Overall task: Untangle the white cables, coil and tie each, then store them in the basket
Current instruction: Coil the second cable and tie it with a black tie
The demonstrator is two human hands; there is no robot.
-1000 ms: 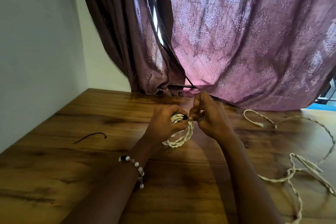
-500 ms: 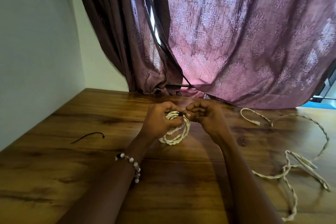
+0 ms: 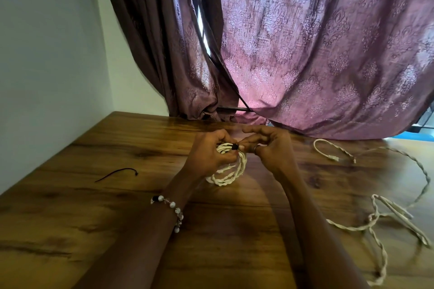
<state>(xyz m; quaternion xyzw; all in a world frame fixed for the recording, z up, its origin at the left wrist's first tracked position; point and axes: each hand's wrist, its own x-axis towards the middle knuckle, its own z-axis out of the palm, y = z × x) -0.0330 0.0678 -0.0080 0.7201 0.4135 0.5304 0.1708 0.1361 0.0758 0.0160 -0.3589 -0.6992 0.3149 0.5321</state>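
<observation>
A coiled white twisted cable (image 3: 231,172) hangs over the wooden table (image 3: 117,206) in the middle of the head view. My left hand (image 3: 209,156) grips the top of the coil. A small black tie (image 3: 234,147) sits around the coil's top, and my right hand (image 3: 270,148) pinches it with thumb and fingertips. A second white twisted cable (image 3: 375,220) sprawls loose on the table at the right, its far end (image 3: 333,157) looping near the curtain. No basket is in view.
A spare black tie (image 3: 117,173) lies on the table at the left. A purple patterned curtain (image 3: 317,54) hangs behind the table's back edge. A white wall (image 3: 47,65) borders the left side.
My right hand's fingers have lowered from raised to curled down at the black tie. Both hands stay on the coil.
</observation>
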